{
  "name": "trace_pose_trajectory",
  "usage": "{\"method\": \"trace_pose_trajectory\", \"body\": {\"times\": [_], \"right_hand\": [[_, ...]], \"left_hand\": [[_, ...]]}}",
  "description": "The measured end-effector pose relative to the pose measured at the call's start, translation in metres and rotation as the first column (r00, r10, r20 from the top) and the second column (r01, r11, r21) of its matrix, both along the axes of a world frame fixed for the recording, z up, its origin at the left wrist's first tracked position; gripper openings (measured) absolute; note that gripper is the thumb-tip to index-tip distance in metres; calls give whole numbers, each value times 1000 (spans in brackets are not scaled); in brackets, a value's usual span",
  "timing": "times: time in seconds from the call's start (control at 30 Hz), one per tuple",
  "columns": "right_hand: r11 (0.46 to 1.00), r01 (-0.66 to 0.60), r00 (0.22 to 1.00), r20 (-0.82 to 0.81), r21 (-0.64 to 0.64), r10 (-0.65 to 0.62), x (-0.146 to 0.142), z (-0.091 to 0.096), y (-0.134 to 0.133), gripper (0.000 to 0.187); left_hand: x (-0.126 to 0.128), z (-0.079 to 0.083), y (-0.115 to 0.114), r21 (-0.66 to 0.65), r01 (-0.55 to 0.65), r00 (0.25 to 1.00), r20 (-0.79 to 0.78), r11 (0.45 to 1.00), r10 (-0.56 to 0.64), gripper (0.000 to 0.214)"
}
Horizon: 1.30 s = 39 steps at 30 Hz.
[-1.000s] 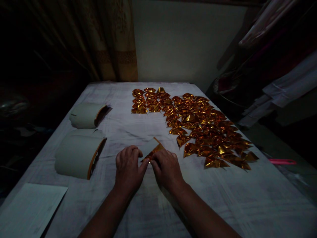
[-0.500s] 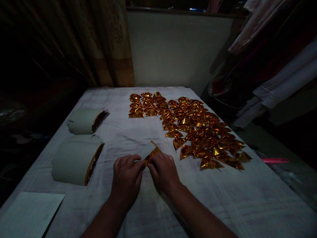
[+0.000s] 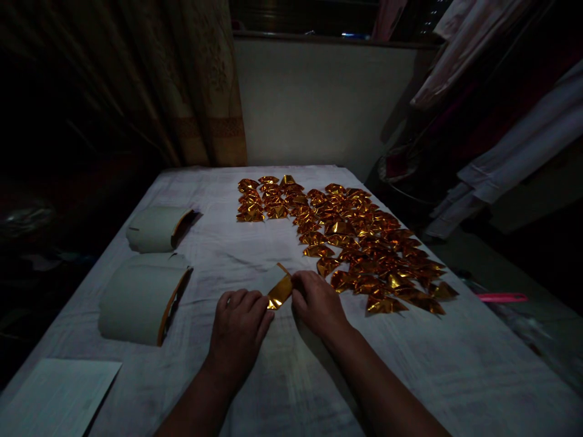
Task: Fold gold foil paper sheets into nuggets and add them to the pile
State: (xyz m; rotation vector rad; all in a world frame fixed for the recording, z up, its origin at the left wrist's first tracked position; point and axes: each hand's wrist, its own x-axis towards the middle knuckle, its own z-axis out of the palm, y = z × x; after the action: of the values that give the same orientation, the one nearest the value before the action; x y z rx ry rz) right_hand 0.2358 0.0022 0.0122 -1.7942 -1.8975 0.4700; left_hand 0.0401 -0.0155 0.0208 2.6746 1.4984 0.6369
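A sheet of gold foil paper [image 3: 279,294] lies in front of me, its pale back showing on the far left and a folded gold strip along its near right side. My left hand [image 3: 240,321] holds the near left end, thumb and fingers closed over it. At the strip's right end, my right hand [image 3: 319,302] has thumb and fingers pinched on the edge. Many folded gold foil pieces [image 3: 341,228] sit in overlapping rows beyond and to the right of my hands.
Two curved stacks of pale-backed paper [image 3: 136,300] rest on the left of the cloth-covered table [image 3: 282,394]. A flat pale sheet [image 3: 59,391] lies at the near left corner. Behind are a curtain [image 3: 204,91] and a wall; clothes [image 3: 510,158] hang at the right, above a pink handle [image 3: 503,297].
My right hand has moved right, away from my left, and more of the gold strip now shows between them. The view has tilted up slightly.
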Motion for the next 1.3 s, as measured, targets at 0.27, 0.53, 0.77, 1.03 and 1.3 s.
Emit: {"method": "trace_pose_trajectory", "body": {"times": [0.27,0.53,0.77,1.03,1.3], "right_hand": [[988,-111,993,-55,-109,105,5,4,-1,57],[980,-178,982,-75,-90,172,5,4,0,52],[971,-233,962,-133,48,237,4,-4,-2,54],[926,-307,942,-70,222,329,1,-11,0,40],[869,-343,938,182,357,295,3,-4,-2,15]], "left_hand": [[-3,1,1,44,-29,1000,-6,999,29,7],[-8,-3,3,75,-26,998,-58,997,30,18],[-8,0,3,10,-49,997,-55,999,49,18],[-10,0,6,2,-61,997,-37,998,61,15],[-14,0,8,16,-22,1000,11,1000,22,11]]}}
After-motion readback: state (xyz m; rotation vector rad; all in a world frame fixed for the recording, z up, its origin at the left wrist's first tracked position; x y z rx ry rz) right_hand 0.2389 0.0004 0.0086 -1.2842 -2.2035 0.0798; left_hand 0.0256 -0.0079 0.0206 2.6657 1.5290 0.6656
